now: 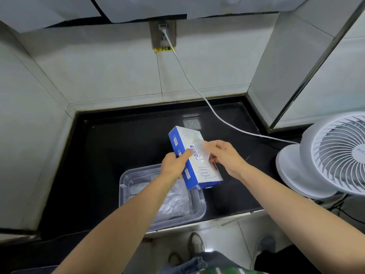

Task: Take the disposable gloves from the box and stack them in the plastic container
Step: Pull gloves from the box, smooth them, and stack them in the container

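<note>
You are holding the glove box (194, 161) tilted above the black counter (122, 139), your left hand (174, 165) wrapping its blue side while your right hand (221, 153) is pinching a clear glove (201, 153) that is coming out of the slot on the box's top face. The box's long axis is running away from you and to the left, and its near end is hanging over the plastic container's (126, 175) far right corner. The container is lying below and to the left of the pinching hand, with gloves already inside, so your right hand is carrying the load. Your left forearm is crossing over the container, likely crowding the drop. The fan (335, 155) and its cable (207, 103) are sitting clear to the right.
</note>
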A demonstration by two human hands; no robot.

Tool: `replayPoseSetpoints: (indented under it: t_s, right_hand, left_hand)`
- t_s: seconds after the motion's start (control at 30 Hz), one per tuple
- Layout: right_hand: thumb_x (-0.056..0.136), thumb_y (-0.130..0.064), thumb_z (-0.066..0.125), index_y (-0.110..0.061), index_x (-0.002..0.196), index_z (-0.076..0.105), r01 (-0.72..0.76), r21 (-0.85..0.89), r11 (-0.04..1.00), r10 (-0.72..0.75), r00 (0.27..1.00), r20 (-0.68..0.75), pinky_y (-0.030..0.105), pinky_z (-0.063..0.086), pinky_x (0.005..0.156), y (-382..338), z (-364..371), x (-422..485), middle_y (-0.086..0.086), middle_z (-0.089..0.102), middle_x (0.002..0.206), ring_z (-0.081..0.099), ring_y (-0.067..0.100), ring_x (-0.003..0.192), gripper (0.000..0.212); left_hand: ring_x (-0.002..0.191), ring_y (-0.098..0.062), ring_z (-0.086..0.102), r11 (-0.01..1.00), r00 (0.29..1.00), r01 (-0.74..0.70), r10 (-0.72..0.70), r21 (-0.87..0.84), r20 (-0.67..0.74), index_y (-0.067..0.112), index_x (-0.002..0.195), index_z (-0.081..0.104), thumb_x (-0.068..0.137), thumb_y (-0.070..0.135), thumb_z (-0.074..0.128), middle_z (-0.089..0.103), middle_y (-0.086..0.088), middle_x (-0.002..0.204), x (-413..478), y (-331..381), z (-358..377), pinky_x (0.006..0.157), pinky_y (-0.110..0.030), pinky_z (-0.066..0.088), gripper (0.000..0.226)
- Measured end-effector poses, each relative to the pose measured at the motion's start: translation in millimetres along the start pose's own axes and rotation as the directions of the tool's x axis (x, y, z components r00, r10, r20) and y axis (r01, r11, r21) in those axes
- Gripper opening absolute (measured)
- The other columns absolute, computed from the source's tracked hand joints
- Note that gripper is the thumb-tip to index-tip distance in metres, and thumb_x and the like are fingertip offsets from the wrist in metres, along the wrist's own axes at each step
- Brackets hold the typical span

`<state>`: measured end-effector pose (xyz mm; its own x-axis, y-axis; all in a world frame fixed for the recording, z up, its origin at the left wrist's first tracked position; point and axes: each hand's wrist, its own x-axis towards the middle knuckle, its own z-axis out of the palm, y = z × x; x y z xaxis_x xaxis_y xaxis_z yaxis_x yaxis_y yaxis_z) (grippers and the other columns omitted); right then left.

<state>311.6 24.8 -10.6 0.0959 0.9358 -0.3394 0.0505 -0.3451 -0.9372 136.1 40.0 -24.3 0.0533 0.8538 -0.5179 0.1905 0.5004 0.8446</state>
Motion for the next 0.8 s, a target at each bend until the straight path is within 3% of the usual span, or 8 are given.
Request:
replayPoseSetpoints:
  t_s: [0.07, 0.17, 0.3, 0.37, 0.47, 0.57, 0.67, 0.8]
  right_hand:
    - [0.094, -0.012, 0.064, -0.004, 0.084, 0.064, 0.04, -0.015, 0.999, -0.041, 0.998, -0.041, 0.022, 0.045, 0.061, -5, -2, 2, 0.01, 0.061, 0.077, 0.052, 0.011, 0.062, 0.013]
    - [0.095, -0.012, 0.062, -0.01, 0.082, 0.067, 0.118, 0.099, 0.988, -0.101, 0.982, -0.162, 0.023, 0.046, 0.062, -11, -5, 5, 0.005, 0.059, 0.072, 0.052, 0.009, 0.06, 0.014]
    - [0.097, -0.014, 0.061, -0.007, 0.082, 0.063, 0.058, -0.016, 0.998, -0.059, 0.996, -0.065, 0.027, 0.048, 0.066, -10, -3, 5, 0.007, 0.064, 0.08, 0.058, 0.019, 0.073, 0.016]
    - [0.097, -0.015, 0.06, -0.01, 0.084, 0.063, 0.127, 0.026, 0.992, -0.123, 0.986, -0.116, 0.033, 0.051, 0.073, -13, -6, 6, 0.005, 0.066, 0.08, 0.06, 0.02, 0.076, 0.014]
    - [0.097, -0.023, 0.06, -0.012, 0.088, 0.062, 0.163, 0.154, 0.974, -0.131, 0.97, -0.204, 0.037, 0.051, 0.079, -14, -4, 6, 0.007, 0.066, 0.085, 0.061, 0.023, 0.08, 0.013]
    - [0.089, -0.043, 0.069, -0.005, 0.103, 0.064, 0.006, 0.082, 0.997, 0.002, 0.996, -0.087, 0.036, 0.053, 0.077, -13, -4, 4, 0.009, 0.071, 0.095, 0.067, 0.022, 0.085, 0.041]
    - [0.089, -0.026, 0.073, 0.004, 0.087, 0.068, -0.012, -0.187, 0.982, 0.009, 1.0, -0.02, 0.024, 0.048, 0.064, -13, -9, -1, 0.007, 0.068, 0.075, 0.06, 0.015, 0.069, 0.03]
    - [0.09, -0.024, 0.07, 0.009, 0.076, 0.057, 0.092, -0.124, 0.988, -0.114, 0.977, -0.182, 0.029, 0.04, 0.054, -14, -2, 1, 0.013, 0.053, 0.065, 0.048, 0.017, 0.056, 0.038]
  left_hand:
    - [0.064, -0.014, 0.065, 1.0, 1.0, 0.005, -0.005, -0.003, 0.012, 0.004, 0.107, 0.062, 0.091, 0.038, 0.065, 0.073, -0.005, 0.091, -1, -2, -1, 0.037, -0.018, 0.035, 0.038]
    - [0.048, -0.01, 0.05, 0.998, 1.0, 0.019, -0.017, -0.063, 0.024, 0.003, 0.102, 0.063, 0.092, 0.034, 0.064, 0.067, -0.006, 0.081, -2, 4, 1, 0.036, -0.019, 0.031, 0.032]
    - [0.057, -0.012, 0.057, 1.0, 1.0, 0.009, -0.009, 0.003, -0.012, 0.004, 0.101, 0.064, 0.089, 0.037, 0.067, 0.072, -0.009, 0.092, 0, -3, 2, 0.036, -0.017, 0.033, 0.035]
    - [0.054, -0.014, 0.055, 1.0, 1.0, 0.018, -0.018, 0.003, -0.017, 0.005, 0.098, 0.064, 0.088, 0.039, 0.066, 0.072, -0.011, 0.089, 3, -6, 3, 0.039, -0.02, 0.039, 0.035]
    - [0.059, -0.017, 0.06, 1.0, 1.0, -0.004, 0.004, -0.002, -0.006, 0.006, 0.099, 0.065, 0.085, 0.043, 0.068, 0.074, -0.01, 0.091, 6, -4, 6, 0.064, -0.036, 0.057, 0.04]
    - [0.078, -0.019, 0.071, 0.999, 0.999, -0.031, 0.031, -0.015, -0.026, 0.008, 0.099, 0.066, 0.085, 0.041, 0.07, 0.075, -0.005, 0.094, 7, -6, 7, 0.072, -0.041, 0.06, 0.036]
    - [0.084, -0.02, 0.072, 0.998, 0.999, -0.013, 0.01, -0.06, -0.042, 0.01, 0.101, 0.065, 0.085, 0.04, 0.07, 0.074, -0.004, 0.096, 9, -10, 5, 0.066, -0.037, 0.058, 0.034]
    - [0.068, -0.012, 0.066, 0.999, 1.0, -0.027, 0.026, 0.037, 0.017, 0.009, 0.103, 0.064, 0.087, 0.041, 0.068, 0.074, -0.004, 0.097, 5, -4, 12, 0.055, -0.026, 0.048, 0.036]
